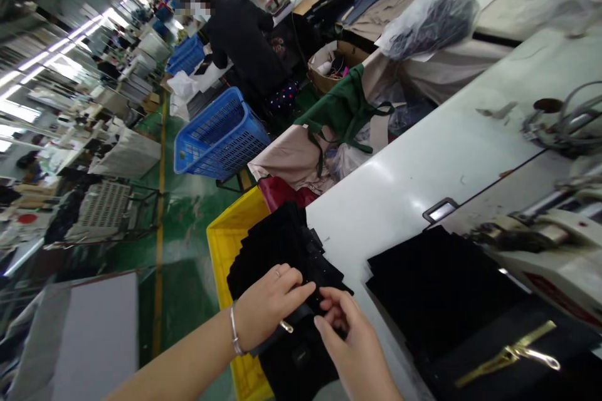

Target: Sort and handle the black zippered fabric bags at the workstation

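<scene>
Two bare hands work near the bottom middle of the frame, over a pile of black cloth (277, 238). The left hand (277, 297) wears a ring (278, 274) and a silver bracelet (235, 332). Its fingers are bent and close together on the cloth. The right hand (348, 332) is just beside it, with its thumb and fingers curled in. One cannot tell if either hand pinches the cloth. A small gold zipper pull (286, 327) pokes out under the left hand.

The black pile sits between a yellow bin (220, 257) on its left and a white table (395, 169) on its right. A small patch (301, 357) on the cloth below the hands is too dark to read. At the lower right, a gold zipper (508, 357) lies on more black cloth (437, 294). Beside that is a sewing machine (564, 250). Its red strip (559, 296) is too blurry to read. A blue basket (221, 144) stands above the yellow bin, near a person (244, 37) in dark clothes at the upper middle.
</scene>
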A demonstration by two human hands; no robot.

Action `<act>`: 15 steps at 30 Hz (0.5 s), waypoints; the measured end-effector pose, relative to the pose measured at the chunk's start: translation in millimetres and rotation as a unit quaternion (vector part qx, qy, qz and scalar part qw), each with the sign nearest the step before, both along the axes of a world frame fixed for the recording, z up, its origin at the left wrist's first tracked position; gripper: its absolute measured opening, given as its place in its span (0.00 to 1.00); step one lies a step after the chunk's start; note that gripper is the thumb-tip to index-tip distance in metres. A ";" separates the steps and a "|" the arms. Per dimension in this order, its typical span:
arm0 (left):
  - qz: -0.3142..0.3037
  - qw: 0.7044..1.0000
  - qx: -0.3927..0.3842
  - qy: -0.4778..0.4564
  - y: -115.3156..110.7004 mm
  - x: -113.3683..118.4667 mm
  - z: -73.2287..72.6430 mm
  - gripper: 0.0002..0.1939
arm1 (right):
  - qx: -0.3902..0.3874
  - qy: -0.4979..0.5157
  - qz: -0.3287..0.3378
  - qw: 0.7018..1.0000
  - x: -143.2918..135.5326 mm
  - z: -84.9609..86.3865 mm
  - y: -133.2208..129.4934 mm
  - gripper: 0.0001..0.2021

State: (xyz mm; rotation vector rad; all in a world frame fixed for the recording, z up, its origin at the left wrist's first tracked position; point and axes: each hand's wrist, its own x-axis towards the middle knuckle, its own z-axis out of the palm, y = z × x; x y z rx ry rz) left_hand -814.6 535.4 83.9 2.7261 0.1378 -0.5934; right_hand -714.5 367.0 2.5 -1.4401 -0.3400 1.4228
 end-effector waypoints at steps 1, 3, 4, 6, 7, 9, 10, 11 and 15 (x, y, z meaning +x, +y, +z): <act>0.002 1.000 0.002 -0.003 0.1 0.0 0.1 0.25 | -0.006 0.015 -0.001 1.000 0.7 0.2 0.7 0.17; 0.004 1.000 0.009 0.003 -0.5 1.3 0.5 0.26 | 0.007 0.020 0.015 1.000 3.7 1.2 1.2 0.14; 0.005 1.000 0.012 0.008 -1.1 2.6 1.0 0.24 | 0.023 0.012 0.028 0.999 5.7 1.9 1.1 0.12; 0.009 1.000 0.014 0.009 -2.5 6.3 2.5 0.13 | 0.053 -0.008 0.046 0.997 9.2 2.8 0.5 0.08; 0.012 1.000 0.016 -0.003 -3.2 8.2 3.7 0.09 | 0.060 -0.017 0.043 0.997 10.2 2.6 0.0 0.08; 0.011 0.998 0.029 -0.051 -3.8 11.2 6.2 0.12 | 0.048 -0.027 0.011 0.998 10.5 0.8 -1.0 0.12; 0.001 0.997 0.037 -0.075 -3.9 12.0 7.3 0.13 | 0.042 -0.029 -0.004 0.999 9.8 -0.6 -1.6 0.15; -0.015 0.995 0.043 -0.091 -3.7 12.3 8.1 0.15 | 0.040 -0.031 -0.013 0.999 8.6 -1.9 -2.4 0.17; -0.060 0.995 0.028 -0.073 -2.1 9.5 7.4 0.17 | 0.072 -0.046 -0.008 0.996 3.9 -5.5 -6.9 0.14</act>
